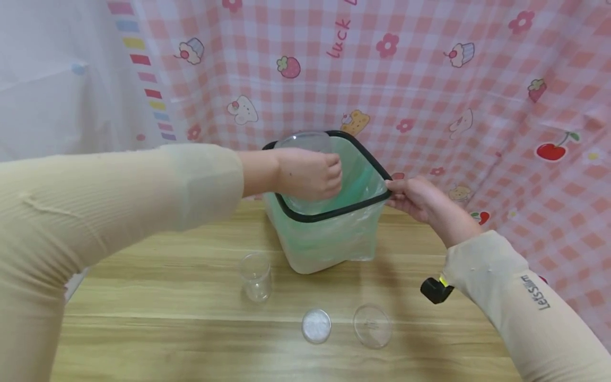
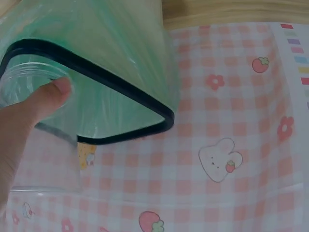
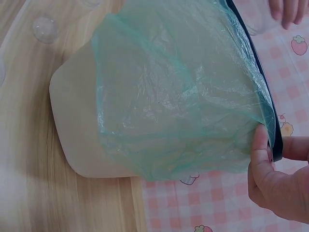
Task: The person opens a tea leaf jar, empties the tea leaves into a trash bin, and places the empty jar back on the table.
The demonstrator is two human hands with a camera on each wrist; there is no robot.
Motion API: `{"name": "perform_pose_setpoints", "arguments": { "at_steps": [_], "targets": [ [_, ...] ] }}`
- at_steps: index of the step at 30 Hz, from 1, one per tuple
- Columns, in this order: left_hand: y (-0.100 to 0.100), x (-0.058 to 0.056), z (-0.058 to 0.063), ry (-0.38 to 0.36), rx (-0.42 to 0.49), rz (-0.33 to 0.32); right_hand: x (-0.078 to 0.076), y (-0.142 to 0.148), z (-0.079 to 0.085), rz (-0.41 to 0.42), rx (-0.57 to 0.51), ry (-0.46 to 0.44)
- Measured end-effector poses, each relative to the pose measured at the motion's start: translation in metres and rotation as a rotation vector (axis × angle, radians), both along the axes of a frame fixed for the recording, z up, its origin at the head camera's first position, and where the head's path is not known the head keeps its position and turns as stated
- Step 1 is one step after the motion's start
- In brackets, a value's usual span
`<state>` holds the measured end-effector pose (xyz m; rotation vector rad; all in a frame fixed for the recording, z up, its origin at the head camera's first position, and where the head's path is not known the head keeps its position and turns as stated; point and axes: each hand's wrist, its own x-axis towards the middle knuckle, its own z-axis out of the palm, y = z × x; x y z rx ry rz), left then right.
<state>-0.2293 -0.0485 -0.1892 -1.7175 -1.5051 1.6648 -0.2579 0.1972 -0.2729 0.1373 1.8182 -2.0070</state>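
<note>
My left hand grips a clear, see-through cup over the trash bin, tipped with its mouth toward the bin's opening. No contents show in the cup. The thumb lies near the cup's rim in the left wrist view. The pale bin stands on the table, lined with a thin green plastic bag folded over its edge under a black rim ring. With thumb and fingers, my right hand pinches the bin's rim and bag at the right corner.
On the wooden table in front of the bin stand a clear glass, a small round dish with white stuff in it and a clear round lid or dish. A pink checked curtain hangs right behind the bin.
</note>
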Motion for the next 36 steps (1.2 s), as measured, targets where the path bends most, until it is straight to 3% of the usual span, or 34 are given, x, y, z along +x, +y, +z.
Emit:
{"name": "perform_pose_setpoints", "arguments": {
  "at_steps": [4,9,14,19,22,27,31,36],
  "targets": [
    [-0.001,0.001,0.003,-0.02,-0.027,-0.035,0.001,-0.002,0.0,-0.004,0.007,0.0],
    [-0.002,0.002,0.006,-0.027,0.008,-0.107,0.003,-0.003,0.0,-0.01,-0.001,0.002],
    [-0.007,0.001,0.006,-0.003,0.035,-0.074,0.004,-0.004,-0.001,-0.018,-0.023,0.004],
    [-0.01,0.0,0.004,-0.055,0.013,-0.048,0.006,-0.005,-0.001,-0.018,-0.013,0.012],
    [-0.012,0.0,0.004,-0.095,0.045,-0.03,0.007,-0.005,-0.001,-0.018,-0.01,0.015],
    [-0.027,-0.005,0.003,-0.179,0.188,0.068,0.009,-0.006,-0.001,-0.03,-0.021,0.006],
    [-0.04,-0.01,0.001,-0.289,0.346,0.161,0.009,-0.007,-0.001,-0.038,-0.02,0.001],
    [-0.05,-0.014,-0.003,-0.392,0.517,0.299,0.009,-0.009,0.0,-0.044,-0.024,-0.004]
  ]
}}
